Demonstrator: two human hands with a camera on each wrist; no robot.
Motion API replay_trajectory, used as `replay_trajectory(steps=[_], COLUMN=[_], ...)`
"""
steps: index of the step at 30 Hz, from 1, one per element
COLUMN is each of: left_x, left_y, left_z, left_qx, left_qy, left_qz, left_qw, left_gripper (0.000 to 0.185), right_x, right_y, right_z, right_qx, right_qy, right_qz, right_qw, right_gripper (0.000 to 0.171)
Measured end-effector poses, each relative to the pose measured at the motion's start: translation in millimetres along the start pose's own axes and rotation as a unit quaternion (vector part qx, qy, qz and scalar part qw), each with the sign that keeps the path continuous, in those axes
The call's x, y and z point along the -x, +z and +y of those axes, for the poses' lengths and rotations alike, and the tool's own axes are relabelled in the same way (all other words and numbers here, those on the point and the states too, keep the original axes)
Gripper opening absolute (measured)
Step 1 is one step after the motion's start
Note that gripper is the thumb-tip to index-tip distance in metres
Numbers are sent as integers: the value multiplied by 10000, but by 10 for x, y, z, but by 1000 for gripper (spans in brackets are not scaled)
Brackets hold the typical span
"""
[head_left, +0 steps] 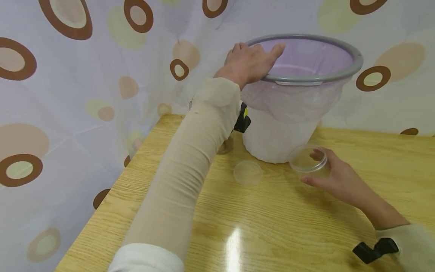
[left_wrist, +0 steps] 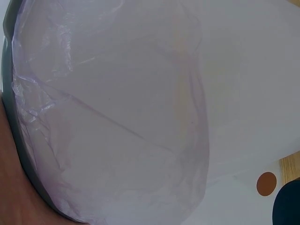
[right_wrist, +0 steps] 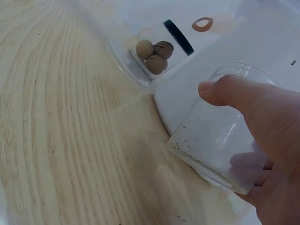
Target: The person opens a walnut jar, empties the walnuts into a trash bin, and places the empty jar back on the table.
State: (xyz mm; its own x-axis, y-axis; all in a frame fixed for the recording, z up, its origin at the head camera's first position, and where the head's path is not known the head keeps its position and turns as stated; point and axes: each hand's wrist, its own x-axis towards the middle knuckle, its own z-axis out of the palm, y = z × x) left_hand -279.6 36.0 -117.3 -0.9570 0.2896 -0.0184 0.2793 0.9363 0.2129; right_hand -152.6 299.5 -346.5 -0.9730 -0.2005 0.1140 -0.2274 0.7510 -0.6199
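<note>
A white trash bin (head_left: pixel 278 132) with a grey rim (head_left: pixel 355 64) and a thin purple liner bag (head_left: pixel 306 60) stands upright on the table. My left hand (head_left: pixel 249 64) grips the rim at its left side; its thumb shows, while the other fingertips are partly hidden. In the left wrist view the liner (left_wrist: pixel 112 117) fills most of the picture. My right hand (head_left: pixel 340 179) holds a clear plastic jar (right_wrist: pixel 211 136) without a lid, between thumb and fingers, beside the bin's base. Small specks cling inside the jar. A clear round lid (head_left: pixel 248 173) lies flat on the table.
Behind my left forearm, mostly hidden in the head view, is another clear jar (right_wrist: pixel 151 58) with a dark lid (right_wrist: pixel 179 36), holding several round brown nut-like balls. The wooden table (head_left: pixel 272 226) ends at left, near a patterned curtain (head_left: pixel 85 94).
</note>
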Motion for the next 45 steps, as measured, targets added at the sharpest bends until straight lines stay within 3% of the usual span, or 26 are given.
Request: replay_trajectory(steps=[22, 32, 38, 45], left_x=[-32, -14, -43, -50], left_y=[6, 21, 41, 77], left_z=[-18, -31, -34, -101], left_qx=[-40, 280, 479, 771], left_qy=[6, 100, 65, 140], left_qz=[-6, 161, 431, 771], left_qw=[10000, 9994, 9979, 9939], left_gripper=[84, 81, 80, 79], right_x=[78, 98, 96, 90], right_y=[140, 164, 157, 111], right_z=[136, 206, 187, 158], right_qx=[-245, -66, 32, -322], right_qy=[340, 449, 532, 522], right_qz=[-263, -274, -431, -701], right_qw=[9988, 9986, 9976, 9957], right_gripper=[90, 86, 89, 98])
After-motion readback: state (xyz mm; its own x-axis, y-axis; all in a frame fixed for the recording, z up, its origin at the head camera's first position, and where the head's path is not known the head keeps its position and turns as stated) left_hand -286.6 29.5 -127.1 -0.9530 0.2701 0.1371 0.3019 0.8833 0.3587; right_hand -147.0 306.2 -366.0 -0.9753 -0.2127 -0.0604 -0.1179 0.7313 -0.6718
